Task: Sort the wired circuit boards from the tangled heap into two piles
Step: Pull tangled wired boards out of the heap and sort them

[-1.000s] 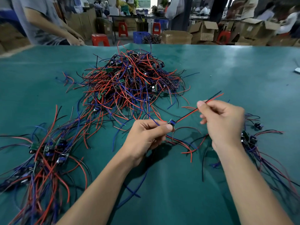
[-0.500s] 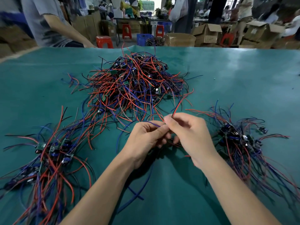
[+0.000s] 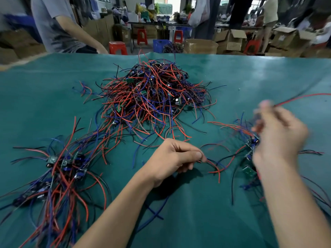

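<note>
A tangled heap of wired circuit boards (image 3: 152, 97) with red, blue and black leads lies at the table's middle back. One sorted pile (image 3: 60, 169) spreads at the front left, another pile (image 3: 249, 158) at the right. My left hand (image 3: 175, 158) sits in the front middle and pinches thin wires between thumb and forefinger. My right hand (image 3: 279, 133), blurred by motion, hovers over the right pile and grips a red and black wire pair (image 3: 304, 96) that stretches up to the right. The board on those wires is hidden.
A teal cloth (image 3: 53, 97) covers the table. A person in a grey shirt (image 3: 59, 25) sits at the far left edge. Cardboard boxes (image 3: 231, 40), red stools (image 3: 117, 47) and a blue crate (image 3: 161, 45) stand beyond the far edge.
My right hand has swung from beside my left hand out to the right, above the right pile, drawing the red and black wires along. The left hand stays put.
</note>
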`<state>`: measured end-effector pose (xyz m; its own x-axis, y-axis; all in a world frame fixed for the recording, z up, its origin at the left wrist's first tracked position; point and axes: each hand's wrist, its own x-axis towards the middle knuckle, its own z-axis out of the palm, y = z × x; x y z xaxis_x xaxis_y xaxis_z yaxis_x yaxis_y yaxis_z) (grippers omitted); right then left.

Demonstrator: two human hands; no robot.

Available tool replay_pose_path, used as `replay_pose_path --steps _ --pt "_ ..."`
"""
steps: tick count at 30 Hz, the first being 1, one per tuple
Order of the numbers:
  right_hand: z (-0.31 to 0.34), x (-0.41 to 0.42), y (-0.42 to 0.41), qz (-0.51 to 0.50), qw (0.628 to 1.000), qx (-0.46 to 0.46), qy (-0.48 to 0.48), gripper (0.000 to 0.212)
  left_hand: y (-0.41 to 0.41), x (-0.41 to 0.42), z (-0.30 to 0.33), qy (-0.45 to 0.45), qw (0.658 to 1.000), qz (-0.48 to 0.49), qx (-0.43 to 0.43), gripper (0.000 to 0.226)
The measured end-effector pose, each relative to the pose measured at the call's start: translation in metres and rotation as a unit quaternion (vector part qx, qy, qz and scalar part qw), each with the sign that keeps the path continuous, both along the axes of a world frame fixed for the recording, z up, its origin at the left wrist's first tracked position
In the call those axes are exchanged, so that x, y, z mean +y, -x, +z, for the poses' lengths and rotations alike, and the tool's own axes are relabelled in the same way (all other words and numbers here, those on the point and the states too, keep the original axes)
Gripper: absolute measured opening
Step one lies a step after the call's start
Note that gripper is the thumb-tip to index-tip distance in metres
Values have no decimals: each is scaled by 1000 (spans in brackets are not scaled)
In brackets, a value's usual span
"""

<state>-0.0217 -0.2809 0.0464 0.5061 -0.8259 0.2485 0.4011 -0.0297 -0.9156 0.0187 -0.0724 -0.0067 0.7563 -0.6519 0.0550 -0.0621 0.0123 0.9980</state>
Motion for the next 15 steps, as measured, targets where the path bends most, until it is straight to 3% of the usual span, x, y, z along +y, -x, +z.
replay_pose_path --steps 3,7,11,13,15 --pt "42 -3 10 17 998 -50 -31 19 -3 -1 -2 -2 1000 24 -5 20" --pt "72 81 8 227 970 -3 84 23 -1 -5 -5 -7 999 41 -12 26" --pt "59 192 -8 415 891 102 150 42 -6 -4 -7 0 998 60 -9 11" --pt "49 232 -16 478 825 175 246 62 -9 -7 -6 -20 998 59 -3 15" --pt "42 252 -26 504 748 234 364 64 -10 -7 -3 -31 997 65 3 15"
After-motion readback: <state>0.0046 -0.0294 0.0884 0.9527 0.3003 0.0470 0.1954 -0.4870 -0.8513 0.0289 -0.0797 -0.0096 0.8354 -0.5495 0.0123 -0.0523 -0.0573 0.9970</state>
